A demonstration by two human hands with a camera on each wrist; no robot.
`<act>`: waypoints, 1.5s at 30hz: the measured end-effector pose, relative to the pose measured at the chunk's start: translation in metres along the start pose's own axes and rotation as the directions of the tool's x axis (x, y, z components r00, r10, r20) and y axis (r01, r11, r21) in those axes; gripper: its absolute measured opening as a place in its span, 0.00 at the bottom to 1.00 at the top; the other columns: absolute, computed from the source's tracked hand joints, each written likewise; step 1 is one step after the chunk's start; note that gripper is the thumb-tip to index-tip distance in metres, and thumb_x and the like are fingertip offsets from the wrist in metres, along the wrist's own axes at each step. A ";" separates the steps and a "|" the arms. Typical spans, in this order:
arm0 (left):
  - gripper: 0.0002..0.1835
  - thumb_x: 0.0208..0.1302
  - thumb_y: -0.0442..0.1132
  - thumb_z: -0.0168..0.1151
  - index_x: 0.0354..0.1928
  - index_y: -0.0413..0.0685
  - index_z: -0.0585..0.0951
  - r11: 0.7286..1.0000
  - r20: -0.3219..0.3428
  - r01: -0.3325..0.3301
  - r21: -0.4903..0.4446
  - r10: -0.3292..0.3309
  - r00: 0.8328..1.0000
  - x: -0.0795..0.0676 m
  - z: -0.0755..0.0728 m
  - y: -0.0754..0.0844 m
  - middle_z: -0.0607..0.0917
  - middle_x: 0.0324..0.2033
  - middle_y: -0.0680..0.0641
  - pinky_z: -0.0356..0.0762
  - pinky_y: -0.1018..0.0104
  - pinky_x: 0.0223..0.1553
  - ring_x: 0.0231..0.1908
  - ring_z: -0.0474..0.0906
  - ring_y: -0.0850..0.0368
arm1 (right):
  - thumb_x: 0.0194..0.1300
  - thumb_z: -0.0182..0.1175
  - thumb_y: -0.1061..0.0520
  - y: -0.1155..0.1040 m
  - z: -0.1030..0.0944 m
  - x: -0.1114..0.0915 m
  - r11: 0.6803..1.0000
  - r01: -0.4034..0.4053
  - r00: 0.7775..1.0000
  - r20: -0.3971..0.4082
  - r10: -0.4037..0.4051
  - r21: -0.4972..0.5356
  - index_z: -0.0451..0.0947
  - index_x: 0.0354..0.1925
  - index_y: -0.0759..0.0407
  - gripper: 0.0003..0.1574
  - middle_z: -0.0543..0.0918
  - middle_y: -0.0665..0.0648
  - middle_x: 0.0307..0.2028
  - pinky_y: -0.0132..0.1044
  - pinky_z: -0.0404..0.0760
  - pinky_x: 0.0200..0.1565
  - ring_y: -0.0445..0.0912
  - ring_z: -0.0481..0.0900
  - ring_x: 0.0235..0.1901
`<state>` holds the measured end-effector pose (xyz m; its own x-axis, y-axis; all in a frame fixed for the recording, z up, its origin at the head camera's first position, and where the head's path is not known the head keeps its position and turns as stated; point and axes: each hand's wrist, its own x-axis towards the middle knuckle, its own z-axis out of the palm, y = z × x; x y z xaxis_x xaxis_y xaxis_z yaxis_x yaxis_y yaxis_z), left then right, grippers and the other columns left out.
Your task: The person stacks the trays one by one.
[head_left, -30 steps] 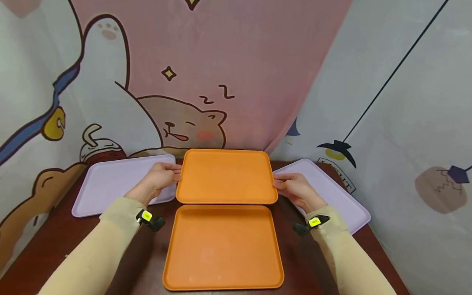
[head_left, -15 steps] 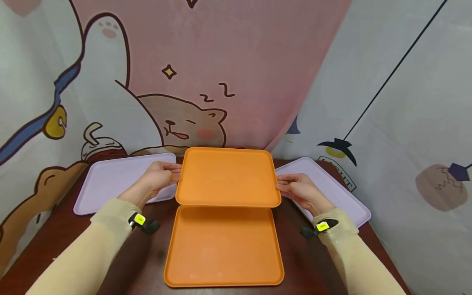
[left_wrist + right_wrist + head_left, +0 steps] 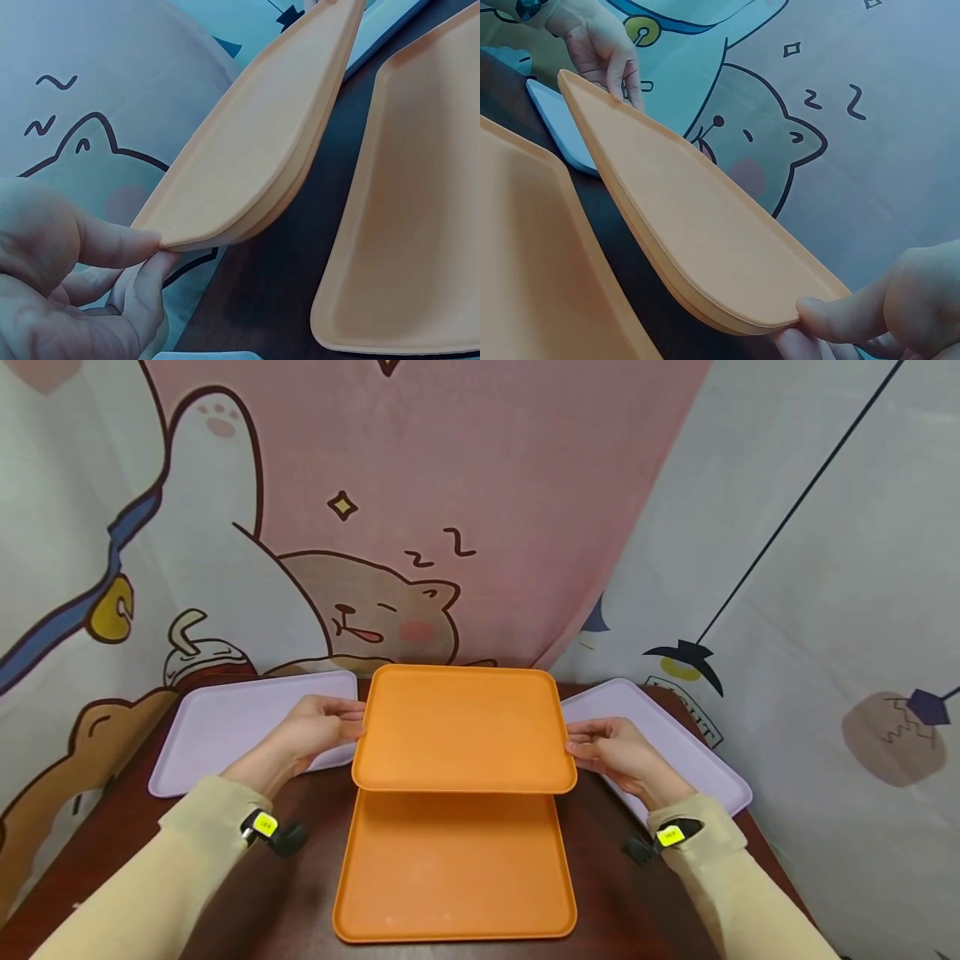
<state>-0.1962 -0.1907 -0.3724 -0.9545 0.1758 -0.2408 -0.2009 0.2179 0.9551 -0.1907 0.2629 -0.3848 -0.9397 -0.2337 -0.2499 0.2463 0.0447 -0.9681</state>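
Note:
Between my two hands an orange rectangular tray (image 3: 461, 731) is held off the table, tilted in the wrist views. My left hand (image 3: 315, 731) pinches its left rim, thumb on top and fingers below, as the left wrist view shows. At the opposite short side, my right hand (image 3: 618, 756) pinches the rim the same way. The tray's edge looks layered in the wrist views; I cannot tell whether several trays are stacked. A second orange tray (image 3: 453, 877) lies flat on the table nearer me, its far edge hidden behind the held one.
A pale purple tray (image 3: 232, 735) lies at the back left, partly behind my left hand. Another purple tray (image 3: 675, 743) sits angled at the back right. The dark reddish-brown table (image 3: 622, 893) meets a cartoon-printed cloth (image 3: 517, 510) behind.
Both hands have lifted the held orange tray and brought it nearer to me. It now covers more of the lower orange tray's far edge. The purple trays have stayed put.

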 end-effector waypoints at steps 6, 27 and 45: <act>0.25 0.72 0.26 0.62 0.68 0.22 0.72 1.000 0.016 -0.015 0.004 0.015 1.000 -0.008 0.001 -0.001 0.84 0.58 0.31 0.84 0.62 0.55 0.50 0.85 0.54 | 0.73 0.58 0.75 0.001 -0.002 -0.008 1.000 -0.010 1.000 0.007 0.010 -0.012 0.66 0.65 0.87 0.27 0.87 0.60 0.42 0.41 0.89 0.47 0.47 0.88 0.40; 0.25 0.71 0.25 0.64 0.67 0.22 0.74 0.999 0.022 -0.030 -0.014 0.030 0.999 -0.030 0.008 -0.007 0.84 0.57 0.31 0.83 0.55 0.58 0.50 0.86 0.52 | 0.71 0.62 0.74 0.006 0.004 -0.038 0.999 -0.006 1.000 -0.007 0.005 -0.051 0.69 0.63 0.85 0.26 0.85 0.61 0.43 0.40 0.90 0.44 0.46 0.88 0.39; 0.26 0.71 0.27 0.64 0.68 0.22 0.73 0.998 0.039 -0.045 -0.049 0.047 0.998 -0.052 0.008 -0.010 0.84 0.57 0.32 0.85 0.61 0.53 0.49 0.87 0.52 | 0.69 0.64 0.74 0.011 0.005 -0.055 0.999 0.015 1.000 0.014 -0.015 -0.047 0.73 0.58 0.84 0.22 0.86 0.61 0.42 0.43 0.90 0.44 0.48 0.89 0.38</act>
<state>-0.1434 -0.1946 -0.3708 -0.9537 0.2229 -0.2021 -0.1680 0.1628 0.9722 -0.1349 0.2709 -0.3814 -0.9397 -0.2481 -0.2354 0.2204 0.0871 -0.9715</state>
